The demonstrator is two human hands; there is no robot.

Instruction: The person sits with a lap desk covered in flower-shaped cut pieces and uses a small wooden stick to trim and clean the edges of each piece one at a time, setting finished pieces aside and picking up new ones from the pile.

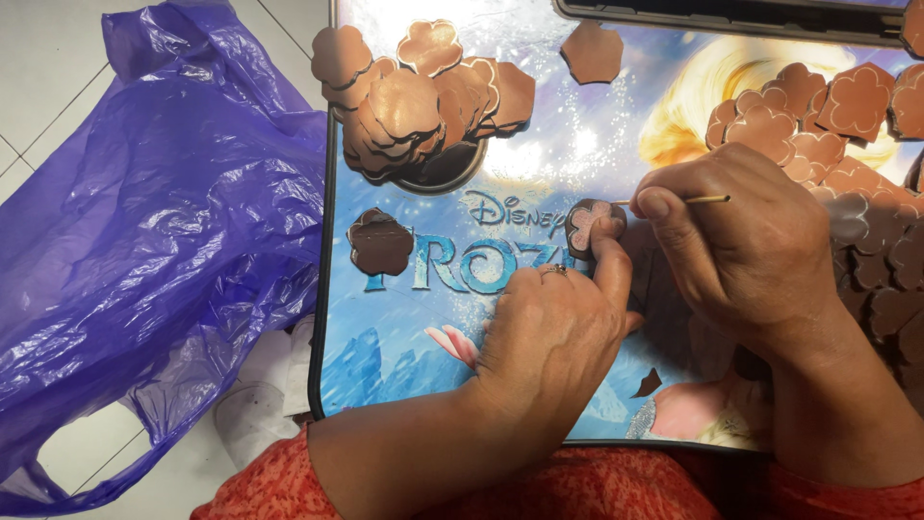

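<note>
Pale floor tiles (38,67) show at the far left under a crumpled purple plastic bag (144,250), and across your lap lies a blue picture-printed board (539,144) that serves as your work surface.

Your left hand (553,337) rests on the board with its fingers closed down on a small brown flower-shaped piece (589,226), the fingertip pressing its near edge so it lies flat and steady. Your right hand (746,246) is just beside it, fingers pinched shut around a thin wooden stick (701,199) whose working end points toward that piece; the tip itself is hidden behind your thumb, so you cannot tell whether it touches.

Beyond your left hand sits a heap of brown flower cut-outs (423,96) on a dark round dish, and one lone cut-out (380,243) lies out past your left knuckles. Beyond and outside your right hand spreads a second pile of the same pieces (818,120).

By the look of it, you are partway through working the pale face of the held piece with the stick. The next stroke calls for a firm left fingertip and a light, controlled tip, since the piece is small and could slide or tear.
</note>
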